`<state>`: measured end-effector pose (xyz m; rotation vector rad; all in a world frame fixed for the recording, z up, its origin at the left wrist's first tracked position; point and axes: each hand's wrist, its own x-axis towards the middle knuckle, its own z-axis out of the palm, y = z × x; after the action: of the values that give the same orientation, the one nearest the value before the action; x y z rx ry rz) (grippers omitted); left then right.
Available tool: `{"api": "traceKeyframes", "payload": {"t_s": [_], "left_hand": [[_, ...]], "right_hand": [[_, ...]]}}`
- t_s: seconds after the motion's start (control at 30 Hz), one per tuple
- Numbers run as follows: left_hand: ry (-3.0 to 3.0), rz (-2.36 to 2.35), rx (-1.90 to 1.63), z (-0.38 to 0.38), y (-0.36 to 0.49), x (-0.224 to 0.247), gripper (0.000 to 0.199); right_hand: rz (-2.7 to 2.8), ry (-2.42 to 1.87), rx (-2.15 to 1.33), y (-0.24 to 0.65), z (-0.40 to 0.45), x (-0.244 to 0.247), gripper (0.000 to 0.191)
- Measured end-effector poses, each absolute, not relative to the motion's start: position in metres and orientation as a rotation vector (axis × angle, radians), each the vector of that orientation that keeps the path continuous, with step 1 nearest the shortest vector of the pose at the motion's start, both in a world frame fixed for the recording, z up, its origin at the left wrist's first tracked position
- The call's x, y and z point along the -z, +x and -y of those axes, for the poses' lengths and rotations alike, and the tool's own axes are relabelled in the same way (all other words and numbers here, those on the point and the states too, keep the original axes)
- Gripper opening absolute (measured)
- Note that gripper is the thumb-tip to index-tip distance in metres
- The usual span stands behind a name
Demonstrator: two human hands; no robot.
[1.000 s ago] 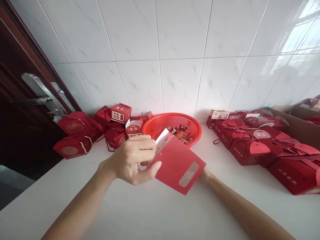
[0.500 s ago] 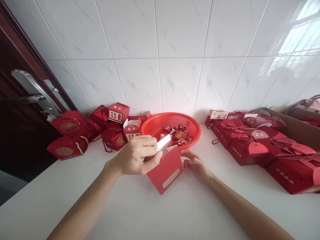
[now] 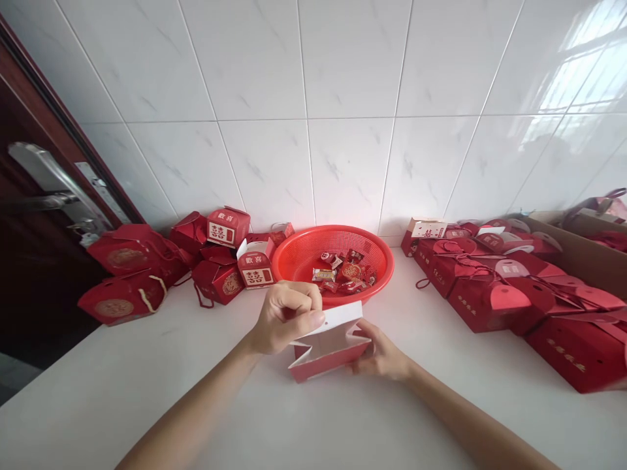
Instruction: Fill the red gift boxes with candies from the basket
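A red paper gift box (image 3: 328, 362) with a white inside stands in front of me, its top facing me and spread apart. My left hand (image 3: 289, 316) is closed, pinching the white flap at the box's back edge between thumb and fingers. At the box's right side, my right hand (image 3: 379, 356) grips the wall, with some fingers hidden behind it. Just beyond the box is a red plastic colander basket (image 3: 289, 261). Wrapped candies (image 3: 350, 271) lie in its bottom.
Small red gift boxes (image 3: 223, 274) are heaped on the left, near a dark door with a metal handle (image 3: 59, 176). Rows of larger red boxes (image 3: 490, 294) stand on the right beside a cardboard carton (image 3: 582, 241). A tiled wall (image 3: 347, 170) rises behind the white table (image 3: 274, 418).
The box has tipped so that its opening faces me and its white inside shows; before, its red face with a pale oblong window was toward me. My right hand now holds its side.
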<state>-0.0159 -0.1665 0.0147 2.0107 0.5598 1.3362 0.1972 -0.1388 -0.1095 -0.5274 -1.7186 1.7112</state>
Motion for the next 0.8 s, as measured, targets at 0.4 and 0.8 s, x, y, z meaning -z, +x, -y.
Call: {"api": "traceKeyframes", "payload": {"t_s": [0.4, 0.8], "left_hand": [[1.660, -0.797, -0.769, 0.142, -0.031, -0.011, 0.046], [1.620, -0.695, -0.895, 0.120, -0.042, -0.031, 0.047]], "right_hand": [[1.760, -0.604, -1.631, 0.197, 0.137, 0.122, 0.068], [1.837, -0.605, -1.601, 0.195, 0.138, 0.119, 0.077]]}}
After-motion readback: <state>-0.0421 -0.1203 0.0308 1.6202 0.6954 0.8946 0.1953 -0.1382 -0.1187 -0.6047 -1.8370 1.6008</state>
